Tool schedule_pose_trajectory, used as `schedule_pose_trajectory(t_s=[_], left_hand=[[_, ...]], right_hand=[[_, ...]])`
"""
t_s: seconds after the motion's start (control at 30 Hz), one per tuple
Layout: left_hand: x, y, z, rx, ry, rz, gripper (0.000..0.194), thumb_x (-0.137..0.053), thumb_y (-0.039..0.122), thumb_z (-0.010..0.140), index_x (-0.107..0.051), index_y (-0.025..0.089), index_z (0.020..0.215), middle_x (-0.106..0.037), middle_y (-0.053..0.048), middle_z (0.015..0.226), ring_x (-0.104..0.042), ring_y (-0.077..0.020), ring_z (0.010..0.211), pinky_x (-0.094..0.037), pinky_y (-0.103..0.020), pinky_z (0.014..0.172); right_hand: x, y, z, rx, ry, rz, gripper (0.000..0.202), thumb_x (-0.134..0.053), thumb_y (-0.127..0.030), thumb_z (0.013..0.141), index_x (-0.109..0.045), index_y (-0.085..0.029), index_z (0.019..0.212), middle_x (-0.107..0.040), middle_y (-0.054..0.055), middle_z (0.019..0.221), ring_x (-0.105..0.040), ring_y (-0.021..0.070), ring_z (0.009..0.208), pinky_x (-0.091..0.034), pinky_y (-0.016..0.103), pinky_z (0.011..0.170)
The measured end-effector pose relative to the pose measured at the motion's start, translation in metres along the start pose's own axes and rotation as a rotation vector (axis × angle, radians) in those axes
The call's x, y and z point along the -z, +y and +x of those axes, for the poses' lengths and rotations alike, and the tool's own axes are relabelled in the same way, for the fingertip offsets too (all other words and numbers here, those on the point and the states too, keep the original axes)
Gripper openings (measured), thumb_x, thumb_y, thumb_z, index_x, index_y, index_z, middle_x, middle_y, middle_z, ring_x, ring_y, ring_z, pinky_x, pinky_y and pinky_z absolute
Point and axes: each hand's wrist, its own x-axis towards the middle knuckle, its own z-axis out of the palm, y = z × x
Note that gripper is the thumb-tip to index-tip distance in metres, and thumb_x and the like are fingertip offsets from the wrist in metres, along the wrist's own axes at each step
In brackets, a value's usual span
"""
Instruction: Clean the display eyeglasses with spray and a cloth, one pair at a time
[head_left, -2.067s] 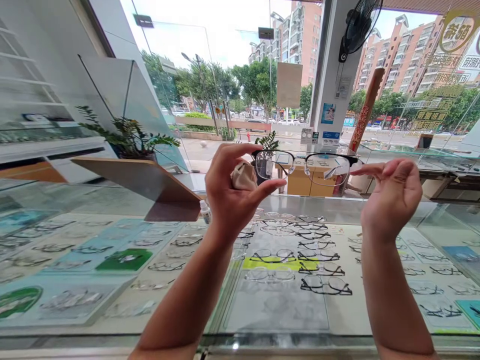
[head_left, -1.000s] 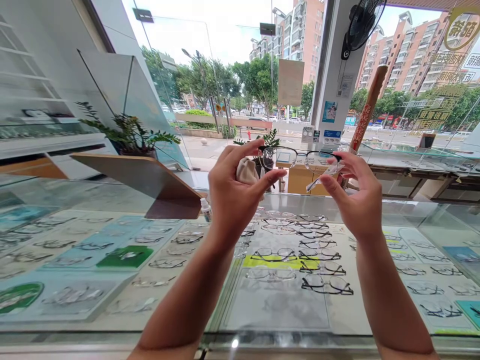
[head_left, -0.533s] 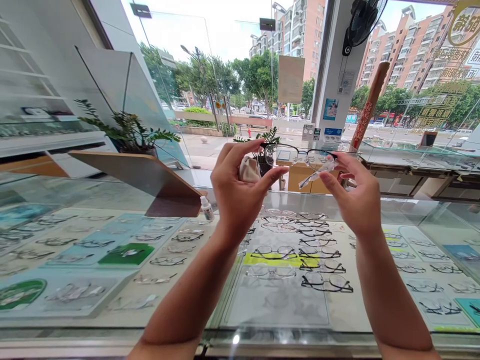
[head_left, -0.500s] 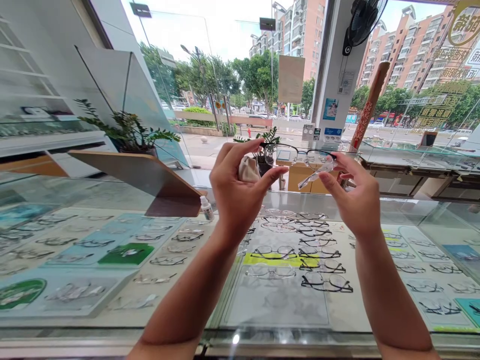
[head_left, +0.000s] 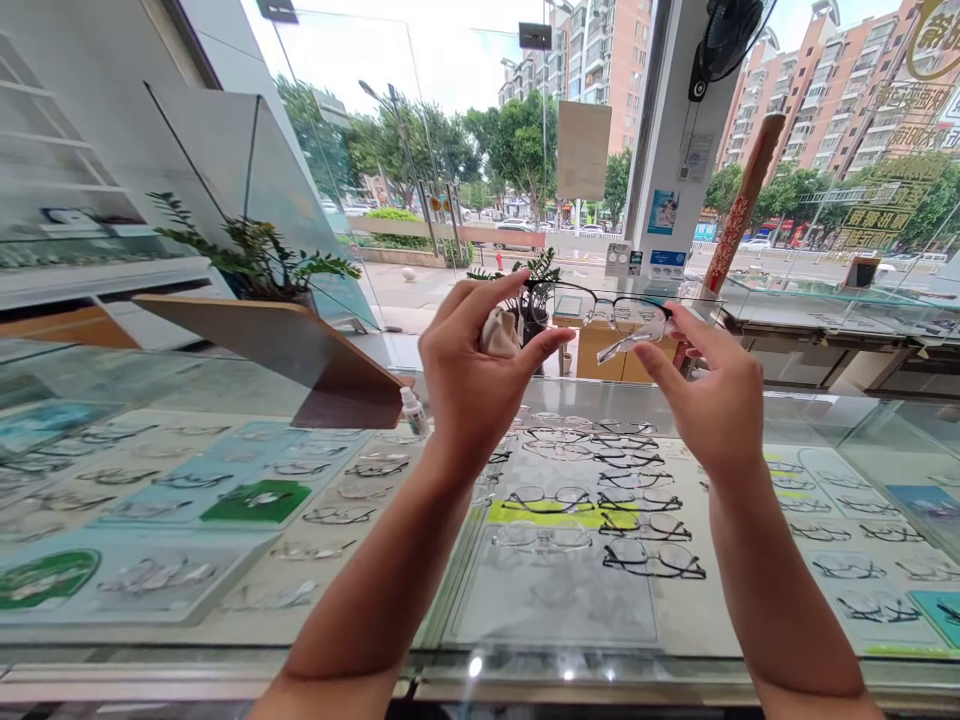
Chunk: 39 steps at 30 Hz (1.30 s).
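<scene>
A pair of glasses with a dark upper rim and clear lenses is held up between both hands, above the glass counter. My left hand grips its left end with the index finger near the corner, and also keeps a crumpled pale cloth in the palm. My right hand pinches the right end between thumb and index finger. One clear temple arm hangs folded below the right lens. Under the counter glass, several rows of glasses lie below the hands.
A white spray bottle stands on the counter left of my left forearm, beside a tilted brown board. Behind are a potted plant, a window and another glass counter.
Both hands hold the glasses almost as before. The view has shifted very slightly, and the glasses seem tilted a little differently.
</scene>
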Motion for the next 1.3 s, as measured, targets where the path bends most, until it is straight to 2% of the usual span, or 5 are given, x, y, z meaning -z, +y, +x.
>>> schedule_pose_trajectory(t_s=[0.3,0.53,0.73,1.07,1.3], left_hand=[[-0.001,-0.005,-0.001,0.054,-0.071,-0.015,0.049,-0.093,0.044,0.074,-0.077,0.029,0.118,-0.077,-0.004,0.102,-0.072,-0.022,0.098,-0.06,-0.037,0.088],[-0.009,-0.01,-0.004,0.104,-0.073,-0.051,0.051,-0.094,0.051,0.071,-0.079,0.025,0.112,-0.081,-0.007,0.106,-0.077,-0.0229,0.099,-0.062,-0.037,0.088],[-0.013,-0.015,-0.007,0.175,-0.094,-0.077,0.055,-0.093,0.055,0.069,-0.08,0.022,0.112,-0.083,-0.009,0.104,-0.078,-0.0239,0.095,-0.063,-0.039,0.087],[-0.012,-0.006,-0.005,0.047,-0.044,0.007,0.048,-0.094,0.053,0.069,-0.078,0.025,0.105,-0.079,-0.004,0.096,-0.073,-0.0205,0.09,-0.059,-0.036,0.082],[-0.012,-0.004,-0.006,0.021,-0.03,0.022,0.044,-0.095,0.048,0.071,-0.077,0.025,0.104,-0.077,-0.003,0.092,-0.071,-0.0197,0.087,-0.057,-0.035,0.078]], right_hand=[[0.004,0.002,0.0,-0.005,0.017,-0.021,0.051,-0.073,-0.06,0.09,-0.076,-0.025,0.128,-0.08,0.012,0.118,-0.074,0.0341,0.114,-0.059,0.06,0.103],[0.008,0.005,0.001,0.007,0.021,-0.049,0.059,-0.075,-0.063,0.088,-0.075,-0.023,0.131,-0.081,0.013,0.117,-0.074,0.033,0.108,-0.061,0.058,0.098],[0.011,0.003,0.0,0.027,0.049,-0.065,0.056,-0.073,-0.062,0.09,-0.075,-0.023,0.131,-0.081,0.012,0.114,-0.074,0.0315,0.104,-0.062,0.055,0.095],[0.001,0.02,0.004,-0.065,-0.092,-0.014,0.062,-0.066,-0.067,0.091,-0.073,-0.022,0.133,-0.08,0.013,0.109,-0.075,0.0341,0.104,-0.06,0.062,0.095],[-0.001,0.023,0.003,-0.095,-0.124,-0.004,0.062,-0.064,-0.067,0.092,-0.073,-0.021,0.133,-0.081,0.014,0.112,-0.076,0.034,0.103,-0.059,0.062,0.097]])
